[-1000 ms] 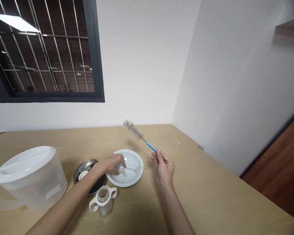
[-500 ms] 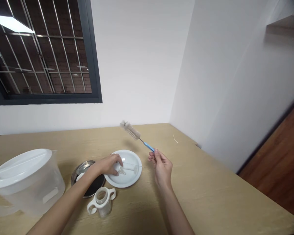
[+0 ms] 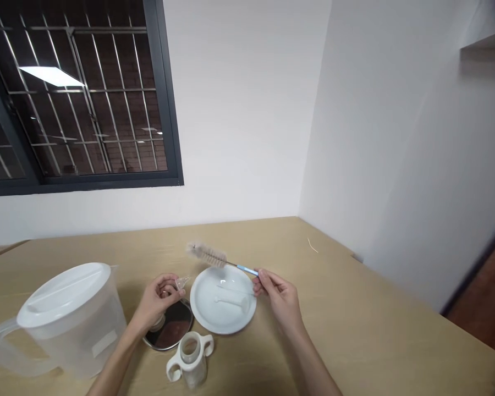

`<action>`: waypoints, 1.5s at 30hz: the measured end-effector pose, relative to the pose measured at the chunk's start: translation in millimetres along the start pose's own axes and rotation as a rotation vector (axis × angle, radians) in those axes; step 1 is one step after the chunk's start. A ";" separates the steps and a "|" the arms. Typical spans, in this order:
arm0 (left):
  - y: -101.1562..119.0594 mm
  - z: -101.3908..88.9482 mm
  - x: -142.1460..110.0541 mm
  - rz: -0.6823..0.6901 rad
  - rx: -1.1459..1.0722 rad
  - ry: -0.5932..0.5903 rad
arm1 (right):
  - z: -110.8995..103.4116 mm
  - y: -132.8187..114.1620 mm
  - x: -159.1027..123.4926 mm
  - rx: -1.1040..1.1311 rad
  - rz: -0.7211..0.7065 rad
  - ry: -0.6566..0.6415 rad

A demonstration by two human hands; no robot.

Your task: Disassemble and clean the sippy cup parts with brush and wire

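Note:
My right hand (image 3: 281, 297) grips a bottle brush (image 3: 208, 254) by its blue handle, the pale bristles pointing left past the white plate's far edge. Between the fingertips of my left hand (image 3: 159, 302) is a small clear pointed piece (image 3: 182, 283), its exact kind unclear. That hand is above a round metal dish (image 3: 177, 325), which holds a small pale round item partly hidden by the hand. On the white plate (image 3: 204, 319) lie a white long-stemmed piece (image 3: 233, 301) and a thin clear rod. A two-handled cup (image 3: 194, 374) stands upright and uncovered nearby.
A large lidded plastic pitcher (image 3: 76, 324) stands on the left side of the wooden table (image 3: 355, 341). A thin pale strand (image 3: 312, 246) lies toward the back right. Walls and a barred window (image 3: 86, 110) rise behind.
My left hand has lifted the clear piece off the white plate and moved left over the metal dish. The brush has come down and levelled out, while the camera view has shifted.

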State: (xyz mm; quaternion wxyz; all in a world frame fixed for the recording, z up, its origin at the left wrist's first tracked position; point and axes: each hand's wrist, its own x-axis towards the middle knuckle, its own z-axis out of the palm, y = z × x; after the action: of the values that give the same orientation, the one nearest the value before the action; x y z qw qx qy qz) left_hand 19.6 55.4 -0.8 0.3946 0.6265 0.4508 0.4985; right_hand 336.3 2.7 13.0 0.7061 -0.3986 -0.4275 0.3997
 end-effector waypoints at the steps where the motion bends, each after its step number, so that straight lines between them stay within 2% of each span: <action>1: -1.0 -2.0 -1.1 0.002 -0.003 0.032 | 0.5 -0.4 -1.1 -0.022 -0.002 -0.033; 7: -5.5 -9.3 -8.3 -0.031 -0.028 0.154 | 1.1 2.9 -5.1 -0.100 -0.003 -0.142; 12: -10.3 -9.9 -14.2 -0.031 0.007 0.162 | 2.6 6.9 -7.8 -0.156 0.017 -0.214; 16: -9.7 -11.2 -15.5 -0.028 0.031 0.133 | 2.7 6.5 -7.7 -0.200 0.008 -0.197; 21: -11.2 -14.2 -16.1 -0.024 0.079 0.164 | -1.3 8.0 -5.6 -0.218 -0.007 -0.153; 28: -10.8 -14.4 -18.4 -0.026 0.121 0.148 | 1.0 8.1 -6.5 -0.232 0.008 -0.196; 34: -10.3 -12.2 -18.9 -0.008 0.096 0.188 | 1.1 5.1 -4.1 -0.245 0.018 -0.116; 45: -3.9 -10.7 -20.1 0.015 0.124 0.198 | 6.2 2.2 -8.1 -0.219 0.024 -0.192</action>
State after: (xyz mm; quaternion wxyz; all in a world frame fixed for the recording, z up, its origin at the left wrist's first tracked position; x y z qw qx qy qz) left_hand 6.5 37.7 -7.9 0.3049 0.6010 0.5126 0.5320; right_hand 327.5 -2.5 10.7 0.6093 -0.4384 -0.5294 0.3952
